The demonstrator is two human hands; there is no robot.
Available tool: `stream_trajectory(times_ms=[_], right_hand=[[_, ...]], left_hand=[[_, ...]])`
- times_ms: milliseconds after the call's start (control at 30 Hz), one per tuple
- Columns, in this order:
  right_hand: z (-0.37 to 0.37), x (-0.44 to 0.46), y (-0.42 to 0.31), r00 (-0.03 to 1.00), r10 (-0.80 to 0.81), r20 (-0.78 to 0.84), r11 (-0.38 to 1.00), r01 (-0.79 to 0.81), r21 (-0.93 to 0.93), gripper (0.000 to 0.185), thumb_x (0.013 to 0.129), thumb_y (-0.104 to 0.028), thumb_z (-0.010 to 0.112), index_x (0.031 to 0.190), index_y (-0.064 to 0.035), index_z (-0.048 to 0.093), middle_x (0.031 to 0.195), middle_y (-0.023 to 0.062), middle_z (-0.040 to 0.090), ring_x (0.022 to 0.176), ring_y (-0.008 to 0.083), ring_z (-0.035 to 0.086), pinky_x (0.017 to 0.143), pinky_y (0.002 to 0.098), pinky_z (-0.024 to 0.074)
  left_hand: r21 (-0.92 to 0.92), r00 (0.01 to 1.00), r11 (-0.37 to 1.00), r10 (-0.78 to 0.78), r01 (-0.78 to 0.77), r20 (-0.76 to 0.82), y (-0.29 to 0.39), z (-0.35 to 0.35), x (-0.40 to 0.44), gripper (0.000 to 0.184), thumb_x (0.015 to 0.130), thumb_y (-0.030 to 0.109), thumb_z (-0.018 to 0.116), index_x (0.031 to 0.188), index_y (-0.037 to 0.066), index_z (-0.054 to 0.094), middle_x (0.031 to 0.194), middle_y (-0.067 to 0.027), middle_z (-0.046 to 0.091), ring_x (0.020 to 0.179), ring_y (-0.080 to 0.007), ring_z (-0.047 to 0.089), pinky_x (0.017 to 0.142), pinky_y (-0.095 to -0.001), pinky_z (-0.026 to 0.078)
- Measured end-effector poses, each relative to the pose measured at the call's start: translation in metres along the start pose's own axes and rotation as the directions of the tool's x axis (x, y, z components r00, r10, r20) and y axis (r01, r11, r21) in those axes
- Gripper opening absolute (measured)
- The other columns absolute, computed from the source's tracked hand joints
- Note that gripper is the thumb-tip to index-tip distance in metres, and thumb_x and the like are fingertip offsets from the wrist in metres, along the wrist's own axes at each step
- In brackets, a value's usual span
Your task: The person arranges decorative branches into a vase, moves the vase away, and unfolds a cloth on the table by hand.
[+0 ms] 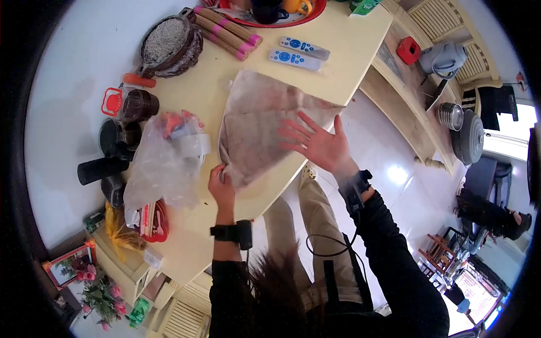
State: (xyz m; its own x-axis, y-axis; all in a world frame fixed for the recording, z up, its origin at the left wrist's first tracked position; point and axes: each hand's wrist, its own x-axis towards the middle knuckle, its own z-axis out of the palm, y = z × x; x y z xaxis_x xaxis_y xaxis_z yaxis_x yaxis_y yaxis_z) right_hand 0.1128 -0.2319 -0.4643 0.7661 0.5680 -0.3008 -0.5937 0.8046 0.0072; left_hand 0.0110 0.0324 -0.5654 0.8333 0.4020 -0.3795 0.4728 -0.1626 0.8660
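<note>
A brownish-grey cloth (262,112), folded into a roughly triangular shape, lies on the pale yellow table, one point reaching the table edge. My left hand (222,185) is closed on the cloth's near left corner, pinching it between thumb and fingers. Over the cloth's right side, my right hand (321,143) has its fingers spread and its palm turned toward the camera, holding nothing. Whether its back touches the cloth, I cannot tell. Left of the cloth sits a crumpled clear plastic bag (163,163).
Two remotes (296,58), pink-banded stick bundles (225,31) and a bowl of grey grains (166,40) stand beyond the cloth. A dark jar (140,105) and a black-handled pot (104,169) line the left wall. The table edge (363,79) runs along the right; a wooden bench (400,107) stands past it.
</note>
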Motion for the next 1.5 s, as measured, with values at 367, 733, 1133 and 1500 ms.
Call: stream_trajectory(times_ms=[367,733,1133,1500], right_hand=[[-0.078,-0.018,0.007,0.939,-0.318,-0.133,0.033,-0.130,-0.991,0.031,0.081,-0.013,0.046,0.111,-0.0047,0.044,0.100,0.0096,0.052,0.085,0.0201,0.052,0.075,0.0304,0.0413],[-0.072,0.088,0.122,0.959,-0.111,0.259,-0.852,0.042,-0.522,0.026,0.067,-0.009,0.051,0.092,-0.0142,0.053,0.082,0.0084,0.051,0.074,0.0259,0.054,0.060,0.0347,0.0455],[-0.062,-0.024,0.086,0.938,-0.130,0.320,-0.782,0.101,-0.615,0.017,0.068,-0.014,0.055,0.084,-0.0088,0.055,0.072,0.0073,0.052,0.066,0.0240,0.054,0.055,0.0357,0.0436],[-0.021,-0.127,0.056,0.581,-0.754,0.305,-0.455,-0.128,-0.881,0.019,0.059,0.014,0.050,0.070,-0.0008,0.047,0.064,0.0071,0.045,0.058,0.0150,0.046,0.054,0.0228,0.0387]], left_hand=[[-0.269,0.997,0.961,-0.067,0.056,-0.033,0.001,-0.035,-0.054,0.029,0.075,0.012,0.052,0.103,0.002,0.051,0.096,-0.0041,0.053,0.087,-0.0121,0.049,0.074,-0.0266,0.039],[0.332,0.986,0.941,0.109,-0.061,-0.126,-0.046,-0.033,-0.018,0.026,0.067,0.011,0.062,0.089,-0.001,0.054,0.077,-0.0068,0.055,0.064,-0.0119,0.052,0.055,-0.0235,0.042],[-0.196,0.917,0.895,-0.391,0.399,0.081,-0.007,-0.046,-0.100,0.026,0.078,0.018,0.053,0.056,0.004,0.048,0.050,-0.0047,0.050,0.041,-0.0085,0.043,0.039,-0.0212,0.034],[-0.777,0.887,0.457,-0.372,0.432,0.275,0.016,-0.048,-0.160,0.026,0.084,0.019,0.039,0.065,0.002,0.046,0.061,-0.0105,0.050,0.054,-0.0203,0.047,0.053,-0.0311,0.040]])
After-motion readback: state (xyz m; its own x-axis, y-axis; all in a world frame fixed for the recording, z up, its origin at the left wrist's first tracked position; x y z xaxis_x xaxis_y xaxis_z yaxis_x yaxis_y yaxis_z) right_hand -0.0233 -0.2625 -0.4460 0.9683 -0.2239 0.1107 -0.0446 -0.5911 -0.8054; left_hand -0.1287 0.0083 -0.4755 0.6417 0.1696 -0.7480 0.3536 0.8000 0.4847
